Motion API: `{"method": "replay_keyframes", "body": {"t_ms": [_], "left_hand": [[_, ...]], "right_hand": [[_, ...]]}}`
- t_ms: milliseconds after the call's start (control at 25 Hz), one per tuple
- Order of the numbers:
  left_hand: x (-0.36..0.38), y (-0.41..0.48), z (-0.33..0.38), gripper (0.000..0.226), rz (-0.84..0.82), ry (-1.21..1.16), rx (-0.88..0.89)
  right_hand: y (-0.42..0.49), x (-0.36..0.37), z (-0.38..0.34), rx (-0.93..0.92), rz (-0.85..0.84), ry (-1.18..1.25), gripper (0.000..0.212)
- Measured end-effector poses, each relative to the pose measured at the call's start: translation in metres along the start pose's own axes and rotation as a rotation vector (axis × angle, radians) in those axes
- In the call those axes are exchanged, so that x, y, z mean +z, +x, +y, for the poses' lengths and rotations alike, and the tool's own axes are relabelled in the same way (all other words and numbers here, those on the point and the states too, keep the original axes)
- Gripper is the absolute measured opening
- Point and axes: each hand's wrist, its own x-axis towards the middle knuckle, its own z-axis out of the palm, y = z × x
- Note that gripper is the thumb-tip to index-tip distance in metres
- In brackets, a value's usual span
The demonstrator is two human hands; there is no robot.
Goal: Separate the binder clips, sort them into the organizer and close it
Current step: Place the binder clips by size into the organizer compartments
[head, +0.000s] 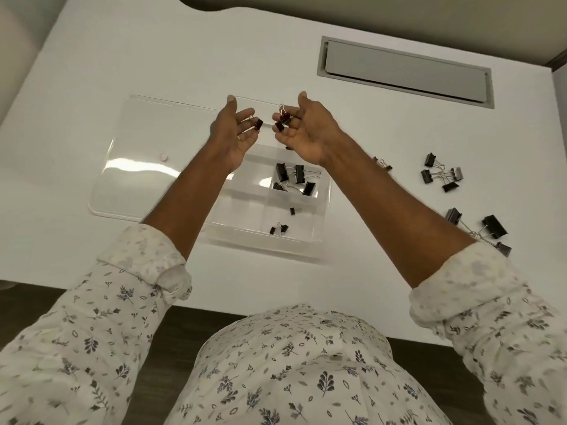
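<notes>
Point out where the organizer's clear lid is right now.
In the head view, the clear lid lies flat on the white table, left of centre, directly beside the organizer's compartment tray and partly under the left hand.

Pretty plain setup here: a big white table point(122, 56) with a matte top and rounded far corners, and a long grey cable hatch point(405, 72) sunk flush into it on the far right. Beige wall point(399, 13) behind it. The floor point(184, 329) under the near edge is dark wood. Light is soft and even.
</notes>
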Motion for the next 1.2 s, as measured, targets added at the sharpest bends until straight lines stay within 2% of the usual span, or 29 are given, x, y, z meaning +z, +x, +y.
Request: {"method": "replay_keyframes", "body": {"t_ms": [120, 280, 360, 520, 560, 680, 800, 920, 1040, 1120, 1200], "left_hand": [[-0.004, 0.004, 0.015, 0.07, -0.013, 0.157, 0.035], [0.001, 0.0, 0.016, 0.065, 0.025, 0.333, 0.181], [0.01, -0.007, 0.008, 0.051, 0.029, 0.445, 0.25], [0.041, -0.022, -0.026, 0.026, -0.09, 0.6, 0.393], [0.049, -0.024, -0.037, 0.025, -0.129, 0.616, 0.426], [0.078, -0.025, -0.072, 0.04, -0.236, 0.655, 0.509], [0.105, -0.026, -0.101, 0.038, -0.297, 0.744, 0.586], [0.13, -0.027, -0.122, 0.032, -0.298, 0.851, 0.656], [0.15, -0.021, -0.137, 0.036, -0.336, 0.989, 0.679], [0.163, -0.016, -0.143, 0.04, -0.364, 1.099, 0.678], [0.174, -0.009, -0.148, 0.044, -0.381, 1.195, 0.656]], "right_hand": [[0.002, 0.016, -0.003, -0.057, 0.004, -0.227, 0.059], [-0.008, 0.003, -0.002, -0.241, 0.074, -0.406, 0.048], [-0.014, -0.021, 0.006, -0.311, 0.133, -0.48, 0.039], [-0.032, -0.091, 0.021, -0.42, 0.285, -0.512, 0.033], [-0.037, -0.109, 0.024, -0.437, 0.33, -0.525, 0.033], [-0.053, -0.162, 0.028, -0.467, 0.477, -0.622, 0.033], [-0.052, -0.214, 0.034, -0.488, 0.556, -0.818, 0.032], [-0.046, -0.246, 0.042, -0.499, 0.515, -1.183, 0.037], [-0.038, -0.265, 0.049, -0.469, 0.371, -1.62, 0.047], [-0.038, -0.27, 0.053, -0.477, 0.326, -1.696, 0.049], [-0.042, -0.273, 0.058, -0.527, 0.351, -1.624, 0.045]]}}
